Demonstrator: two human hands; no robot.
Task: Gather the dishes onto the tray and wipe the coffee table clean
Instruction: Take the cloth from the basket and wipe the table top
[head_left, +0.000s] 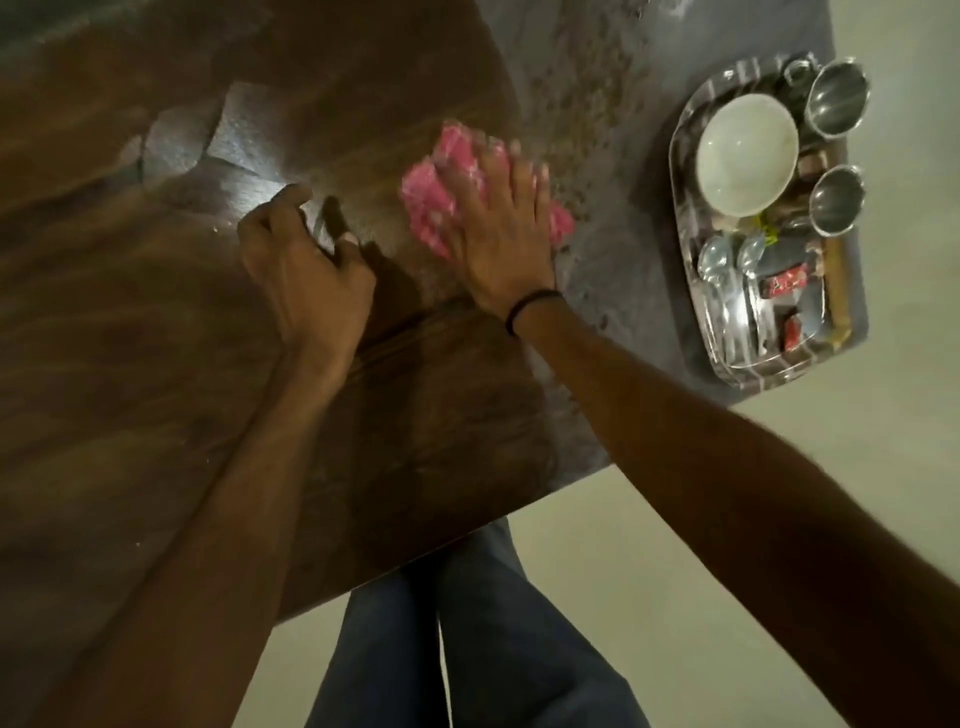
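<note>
My right hand (501, 234) lies flat with straight fingers on a pink checked cloth (447, 176), pressing it onto the dark wooden coffee table (156, 322). The cloth is blurred. My left hand (306, 260) rests beside it on the tabletop, fingers loosely curled, holding nothing. At the table's right end stands a shiny steel tray (680, 171). On it sit a white bowl (745, 153), two steel cups (839, 96) (836, 200), two spoons (714, 260) and small red wrappers (787, 286).
The grey part of the tabletop (587, 104) right of the cloth is speckled with crumbs. The table's near edge runs diagonally above my legs in blue jeans (467, 639). Pale floor (675, 545) lies to the right and below.
</note>
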